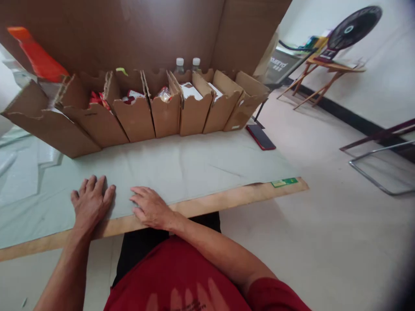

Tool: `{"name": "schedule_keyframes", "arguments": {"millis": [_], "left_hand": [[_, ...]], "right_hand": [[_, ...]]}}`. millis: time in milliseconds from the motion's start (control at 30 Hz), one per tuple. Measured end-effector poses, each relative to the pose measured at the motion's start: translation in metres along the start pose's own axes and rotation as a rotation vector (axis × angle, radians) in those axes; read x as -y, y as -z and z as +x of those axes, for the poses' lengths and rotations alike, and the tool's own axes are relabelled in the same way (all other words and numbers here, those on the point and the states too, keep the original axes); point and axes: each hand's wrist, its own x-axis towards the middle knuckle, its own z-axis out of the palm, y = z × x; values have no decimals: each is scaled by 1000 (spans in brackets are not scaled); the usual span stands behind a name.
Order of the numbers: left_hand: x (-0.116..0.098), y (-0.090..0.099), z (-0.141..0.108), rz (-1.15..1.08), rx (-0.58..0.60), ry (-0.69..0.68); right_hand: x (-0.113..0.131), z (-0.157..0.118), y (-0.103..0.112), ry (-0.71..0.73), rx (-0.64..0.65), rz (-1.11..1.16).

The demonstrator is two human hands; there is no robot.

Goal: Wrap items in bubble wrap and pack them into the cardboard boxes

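1. Head view: from the wearer's head, facing forward and down across the desk (220,202).
2. Near: the wearer's torso (175,276), close below.
3. Farther: cardboard boxes (166,114); far right, a fan (349,29).

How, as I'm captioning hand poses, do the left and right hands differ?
The left hand points toward the boxes; the right hand points leftward. The left hand's fingers are spread, while the right hand's look slightly bent. Both are bare, resting on the table near its edge.
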Motion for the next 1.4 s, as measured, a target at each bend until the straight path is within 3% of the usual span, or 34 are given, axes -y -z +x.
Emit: {"name": "schedule_keyframes", "arguments": {"millis": [167,1400], "left_hand": [[-2,3,0,32,27,24],[2,5,-2,-14,6,25]], "right_hand": [[3,-17,2,-24,-35,-23],[7,-22,5,-8,-53,-135]]}}
